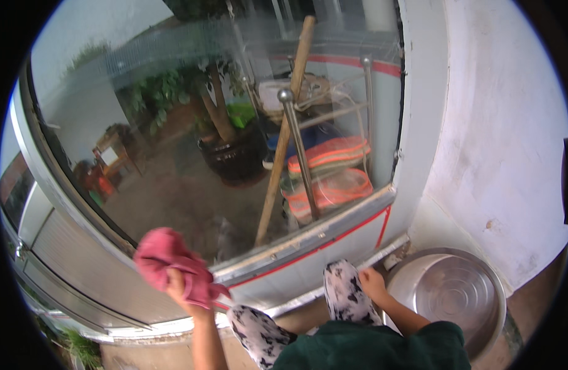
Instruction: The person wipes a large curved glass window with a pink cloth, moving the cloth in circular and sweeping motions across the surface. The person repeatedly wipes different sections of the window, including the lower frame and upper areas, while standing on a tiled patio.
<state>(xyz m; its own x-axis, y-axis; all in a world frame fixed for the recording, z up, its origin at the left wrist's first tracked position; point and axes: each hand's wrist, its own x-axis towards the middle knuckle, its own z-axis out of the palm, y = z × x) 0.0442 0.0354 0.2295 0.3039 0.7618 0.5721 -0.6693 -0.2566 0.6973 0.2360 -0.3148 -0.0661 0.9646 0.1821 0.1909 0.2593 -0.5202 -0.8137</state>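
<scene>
My left hand point(180, 286) grips a bunched pink cloth point(166, 259), which is at the lower left corner of a large window pane point(173, 203). Part of the fingers is hidden by the cloth. My right hand point(373, 284) rests beside my right knee, its fingers curled in with nothing seen in them. A wide metal basin point(450, 291) stands just to the right of that hand. Below the glass runs the window's metal sill point(307, 238), over a white panel point(284, 282) with red stripes.
Through the glass show a wooden pole point(284, 138), a metal rack with shoes point(328, 152) and a potted tree point(233, 157). To the left is a ribbed metal door panel point(80, 259). A white wall point(501, 138) rises at right. Grass point(80, 349) grows at lower left.
</scene>
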